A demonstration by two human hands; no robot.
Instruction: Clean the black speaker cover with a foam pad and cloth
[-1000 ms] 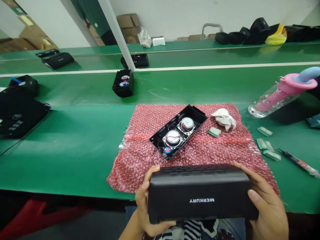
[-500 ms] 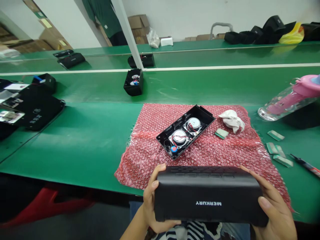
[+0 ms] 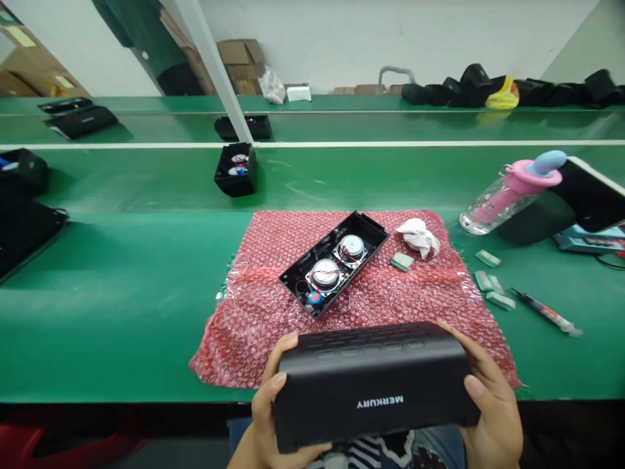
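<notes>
I hold a black speaker box (image 3: pixel 371 384) marked MERKURY in both hands, over my lap at the near edge of the green bench. My left hand (image 3: pixel 266 407) grips its left end, and my right hand (image 3: pixel 488 407) grips its right end. Its button row faces up. Just beyond it lies a sheet of red bubble wrap (image 3: pixel 273 312). On the wrap rests an open black speaker half (image 3: pixel 334 264) with two round drivers and red wires showing. A small green pad (image 3: pixel 401 262) and a crumpled white cloth (image 3: pixel 417 236) lie to its right.
A clear bottle with a pink cap (image 3: pixel 508 195) lies on its side at right, next to a black device (image 3: pixel 579 205). Green pads (image 3: pixel 491 286) and a glue syringe (image 3: pixel 547 312) sit nearby. Another open speaker shell (image 3: pixel 237 169) stands on the belt behind. A black panel (image 3: pixel 24 228) lies at left.
My hands keep the same grip on the speaker box. The view has swung a little to the right and up, so the black device at right has come into sight.
</notes>
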